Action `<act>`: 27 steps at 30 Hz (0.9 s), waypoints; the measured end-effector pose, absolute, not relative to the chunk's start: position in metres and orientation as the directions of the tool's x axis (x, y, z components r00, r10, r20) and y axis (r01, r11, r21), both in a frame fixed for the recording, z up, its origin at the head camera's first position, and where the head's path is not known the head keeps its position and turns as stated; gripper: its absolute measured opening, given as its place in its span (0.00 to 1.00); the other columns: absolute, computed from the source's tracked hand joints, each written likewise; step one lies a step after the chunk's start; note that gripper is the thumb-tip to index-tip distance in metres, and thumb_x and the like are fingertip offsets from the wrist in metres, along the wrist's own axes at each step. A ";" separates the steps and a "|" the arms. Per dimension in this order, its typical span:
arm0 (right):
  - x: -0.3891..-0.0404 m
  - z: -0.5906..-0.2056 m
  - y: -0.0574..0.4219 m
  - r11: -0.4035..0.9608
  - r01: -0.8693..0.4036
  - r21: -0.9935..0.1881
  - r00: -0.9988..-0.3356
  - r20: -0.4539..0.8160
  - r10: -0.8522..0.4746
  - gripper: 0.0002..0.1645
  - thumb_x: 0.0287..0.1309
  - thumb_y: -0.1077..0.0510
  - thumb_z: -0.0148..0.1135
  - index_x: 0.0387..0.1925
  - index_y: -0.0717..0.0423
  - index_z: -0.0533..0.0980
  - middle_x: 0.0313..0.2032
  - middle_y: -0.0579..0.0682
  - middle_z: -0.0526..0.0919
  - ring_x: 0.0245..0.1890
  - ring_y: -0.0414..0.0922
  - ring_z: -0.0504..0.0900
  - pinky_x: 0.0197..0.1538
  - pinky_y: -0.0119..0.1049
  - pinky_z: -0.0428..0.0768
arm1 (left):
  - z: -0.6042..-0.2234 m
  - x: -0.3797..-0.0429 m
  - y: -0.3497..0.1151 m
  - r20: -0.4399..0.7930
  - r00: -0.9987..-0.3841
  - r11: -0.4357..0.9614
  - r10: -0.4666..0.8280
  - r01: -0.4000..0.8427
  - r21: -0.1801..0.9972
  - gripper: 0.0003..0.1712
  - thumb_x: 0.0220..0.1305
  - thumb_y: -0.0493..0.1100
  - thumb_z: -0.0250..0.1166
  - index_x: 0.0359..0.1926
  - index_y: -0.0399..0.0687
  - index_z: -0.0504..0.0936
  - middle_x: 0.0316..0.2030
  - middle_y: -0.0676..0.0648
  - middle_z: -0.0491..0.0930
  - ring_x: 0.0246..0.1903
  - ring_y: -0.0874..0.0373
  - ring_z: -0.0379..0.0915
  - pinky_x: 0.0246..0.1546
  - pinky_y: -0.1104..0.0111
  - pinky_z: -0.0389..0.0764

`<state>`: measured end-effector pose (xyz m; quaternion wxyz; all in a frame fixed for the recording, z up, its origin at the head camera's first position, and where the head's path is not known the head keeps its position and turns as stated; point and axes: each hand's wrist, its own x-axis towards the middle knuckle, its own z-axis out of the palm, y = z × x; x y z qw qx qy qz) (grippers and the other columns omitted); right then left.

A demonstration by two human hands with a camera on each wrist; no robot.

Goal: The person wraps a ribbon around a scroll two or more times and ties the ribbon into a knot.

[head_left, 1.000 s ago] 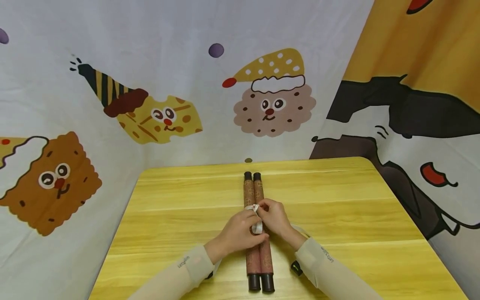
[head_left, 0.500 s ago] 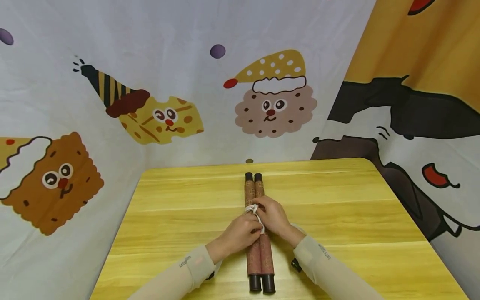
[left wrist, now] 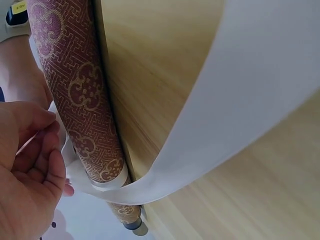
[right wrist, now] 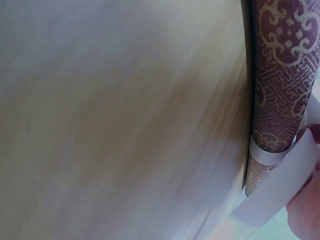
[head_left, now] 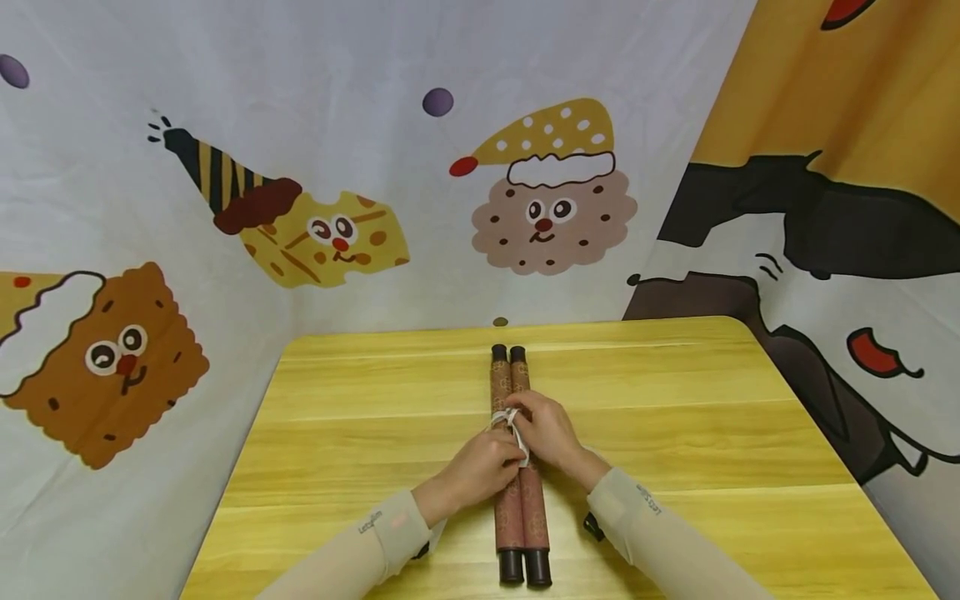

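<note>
A scroll lies lengthwise on the table as two side-by-side rolls, the left roll [head_left: 507,525] and the right roll [head_left: 534,521], in reddish-brown patterned brocade with dark end knobs. A white ribbon [left wrist: 200,150] wraps round the rolls, with a knot or loop on top about midway. My left hand [head_left: 480,467] lies over the rolls from the left, pinching a length of the ribbon below the knot. From the right, my right hand [head_left: 546,429] pinches the ribbon near the knot. The right fingertips partly cover the knot in the head view.
The yellow wood-grain table [head_left: 360,392] spreads out on both sides of the scroll. Behind it hangs a white curtain [head_left: 360,100] printed with cartoon food. Both forearms wear light sleeves, and a dark strap piece [head_left: 592,527] shows beneath the right wrist.
My left hand has curled in with its thumb, and the broad ribbon loop under it has drawn narrower. My right hand has shifted slightly at the knot. The scroll stays in place.
</note>
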<state>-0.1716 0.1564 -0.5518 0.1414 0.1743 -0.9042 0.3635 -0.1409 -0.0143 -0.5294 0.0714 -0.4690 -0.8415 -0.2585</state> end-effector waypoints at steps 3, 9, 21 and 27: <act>-0.172 -0.552 0.157 0.677 -0.457 -0.577 -0.880 0.406 -0.248 0.13 0.54 0.64 0.60 0.41 0.47 0.81 0.39 0.42 0.82 0.36 0.37 0.77 0.36 0.38 0.81 | -0.529 -0.141 -0.015 0.357 -0.560 0.433 0.748 0.819 0.377 0.06 0.54 0.35 0.66 0.34 0.47 0.87 0.33 0.54 0.81 0.38 0.67 0.71 0.42 0.77 0.77; -0.173 -0.552 0.159 0.664 -0.520 -0.538 -0.846 0.433 -0.311 0.13 0.53 0.67 0.59 0.37 0.50 0.83 0.36 0.41 0.80 0.36 0.36 0.77 0.36 0.37 0.81 | -0.530 -0.141 -0.016 0.342 -0.571 0.440 0.747 0.809 0.389 0.06 0.55 0.35 0.66 0.34 0.47 0.87 0.34 0.54 0.82 0.37 0.68 0.71 0.40 0.78 0.77; -0.174 -0.553 0.157 0.667 -0.485 -0.566 -0.868 0.406 -0.287 0.11 0.57 0.64 0.59 0.40 0.54 0.83 0.38 0.42 0.82 0.38 0.36 0.77 0.41 0.37 0.81 | -0.532 -0.141 -0.017 0.328 -0.588 0.450 0.739 0.794 0.409 0.07 0.54 0.35 0.65 0.35 0.45 0.86 0.34 0.53 0.82 0.38 0.67 0.72 0.41 0.76 0.77; -0.173 -0.548 0.157 0.587 -0.408 -0.699 -0.911 0.352 -0.214 0.14 0.54 0.64 0.59 0.43 0.56 0.82 0.40 0.45 0.83 0.38 0.38 0.77 0.39 0.40 0.81 | -0.530 -0.140 -0.019 0.350 -0.614 0.455 0.707 0.774 0.440 0.08 0.52 0.34 0.65 0.34 0.43 0.87 0.34 0.52 0.82 0.37 0.66 0.72 0.40 0.75 0.78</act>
